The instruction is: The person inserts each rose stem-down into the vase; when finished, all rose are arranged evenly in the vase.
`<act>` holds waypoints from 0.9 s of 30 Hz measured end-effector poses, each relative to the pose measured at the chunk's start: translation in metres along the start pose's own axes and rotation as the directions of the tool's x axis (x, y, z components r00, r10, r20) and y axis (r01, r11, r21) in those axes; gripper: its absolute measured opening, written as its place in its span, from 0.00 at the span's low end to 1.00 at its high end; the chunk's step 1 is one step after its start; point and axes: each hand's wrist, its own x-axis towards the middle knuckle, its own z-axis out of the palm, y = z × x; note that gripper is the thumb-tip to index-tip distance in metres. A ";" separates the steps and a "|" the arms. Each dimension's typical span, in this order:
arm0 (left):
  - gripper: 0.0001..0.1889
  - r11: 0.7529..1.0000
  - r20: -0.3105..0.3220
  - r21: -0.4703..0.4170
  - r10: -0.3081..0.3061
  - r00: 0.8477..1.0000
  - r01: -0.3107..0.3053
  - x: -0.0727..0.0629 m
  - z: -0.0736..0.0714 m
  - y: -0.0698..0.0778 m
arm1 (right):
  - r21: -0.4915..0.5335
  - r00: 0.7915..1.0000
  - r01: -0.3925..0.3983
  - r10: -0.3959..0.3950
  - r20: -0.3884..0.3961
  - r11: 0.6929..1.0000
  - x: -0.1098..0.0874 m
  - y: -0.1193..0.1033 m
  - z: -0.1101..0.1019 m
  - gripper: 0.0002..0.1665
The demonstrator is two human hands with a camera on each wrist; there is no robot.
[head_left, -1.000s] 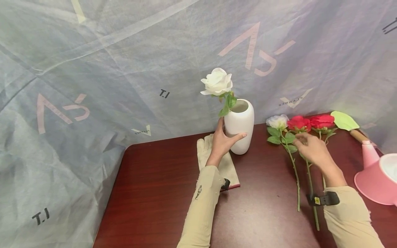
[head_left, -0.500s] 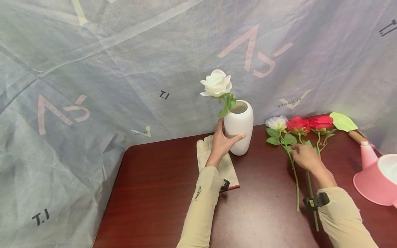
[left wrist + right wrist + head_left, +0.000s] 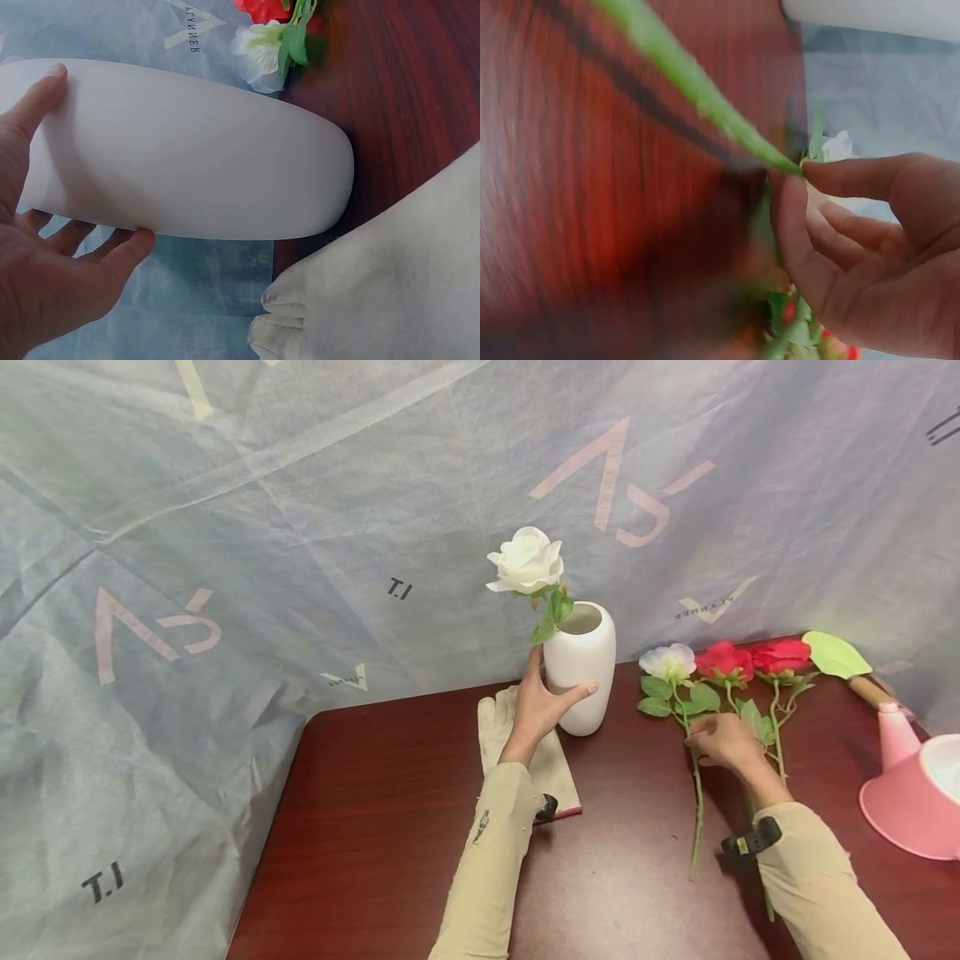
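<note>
A tall white vase (image 3: 581,672) stands on the table with one white rose (image 3: 527,562) leaning out over its left rim. My left hand (image 3: 542,710) holds the vase from the left, thumb across the front and fingers around the far side, as the left wrist view shows. Between thumb and forefinger, my right hand (image 3: 726,745) pinches the green stem (image 3: 705,97) of a pale white flower (image 3: 669,662). In the right wrist view that stem stands a little off the table, with its shadow alongside. Two red flowers (image 3: 782,658) lie just to the right, their stems partly behind my right hand.
A cream work glove (image 3: 558,768) lies under my left wrist, beside the vase. At the right are a green trowel (image 3: 836,654) with a wooden handle and a pink watering can (image 3: 911,797). A grey printed cloth (image 3: 337,527) hangs behind the table (image 3: 375,827).
My right hand has moved left and nearer from the red flowers to the pale flower's stem and pinched it. That flower has shifted slightly left. The left hand and vase stay put.
</note>
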 end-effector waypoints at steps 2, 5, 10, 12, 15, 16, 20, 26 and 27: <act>0.51 1.000 -0.003 -0.002 -0.004 1.000 0.004 0.000 0.000 0.000 | 0.141 0.997 -0.051 0.043 0.058 0.989 0.000 0.001 0.003 0.15; 0.51 1.000 -0.005 -0.006 -0.001 1.000 0.001 -0.001 0.000 0.000 | 0.294 0.987 -0.119 0.082 0.136 0.949 -0.001 0.003 0.005 0.17; 0.51 1.000 -0.004 -0.004 0.011 1.000 -0.011 -0.001 0.000 0.000 | 0.457 0.974 -0.158 0.062 0.217 0.875 -0.001 0.013 0.002 0.23; 0.51 1.000 -0.004 -0.003 0.014 1.000 -0.014 -0.001 0.000 0.000 | 0.532 0.967 -0.176 0.044 0.251 0.829 0.000 0.018 0.001 0.19; 0.51 1.000 -0.006 0.001 0.017 1.000 -0.017 0.000 0.001 -0.001 | 0.657 0.953 -0.203 -0.008 0.303 0.726 0.000 0.025 -0.001 0.12; 0.51 1.000 -0.006 0.002 0.015 1.000 -0.015 0.001 0.001 -0.001 | 0.697 0.947 -0.204 -0.042 0.319 0.687 0.000 0.027 -0.001 0.13; 0.51 1.000 -0.003 0.003 0.009 1.000 -0.009 0.001 0.001 -0.001 | 0.823 0.931 -0.177 -0.179 0.318 0.540 0.000 0.028 -0.001 0.19; 0.51 1.000 -0.006 -0.008 0.010 1.000 -0.010 0.001 0.001 -0.001 | 0.948 0.927 -0.113 -0.311 0.208 0.296 -0.003 0.020 -0.003 0.20; 0.50 1.000 -0.006 -0.016 0.014 1.000 -0.014 0.000 0.001 -0.001 | 0.959 0.926 -0.105 -0.325 0.190 0.262 -0.003 0.019 -0.004 0.20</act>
